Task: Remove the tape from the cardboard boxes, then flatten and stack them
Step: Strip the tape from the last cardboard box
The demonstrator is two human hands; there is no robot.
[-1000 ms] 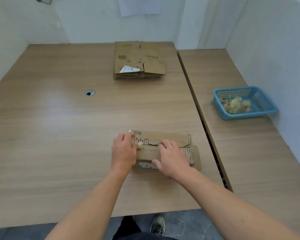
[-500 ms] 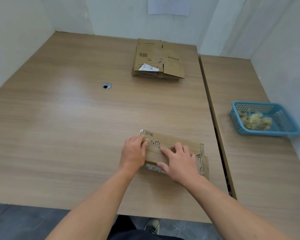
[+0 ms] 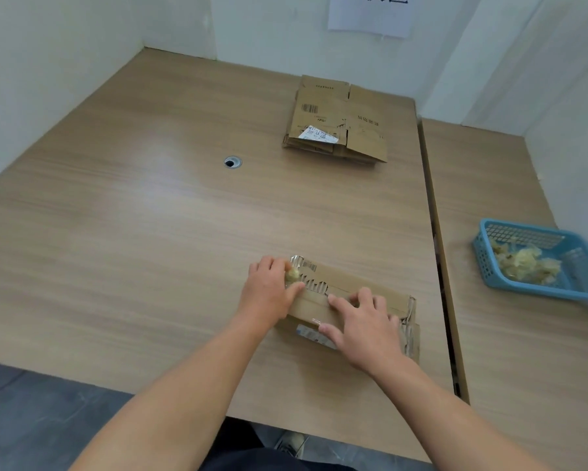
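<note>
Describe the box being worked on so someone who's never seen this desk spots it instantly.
On the big wooden table, look at the near right corner. The cardboard box lies there under the right hand, the left hand pinching a tape wad; unlike the flattened stack far off, it bears crinkled tape.

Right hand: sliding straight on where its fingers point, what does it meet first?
Likely the left hand, pinching a tape wad at the cardboard box's left end; the right hand points along the box top towards it.
</note>
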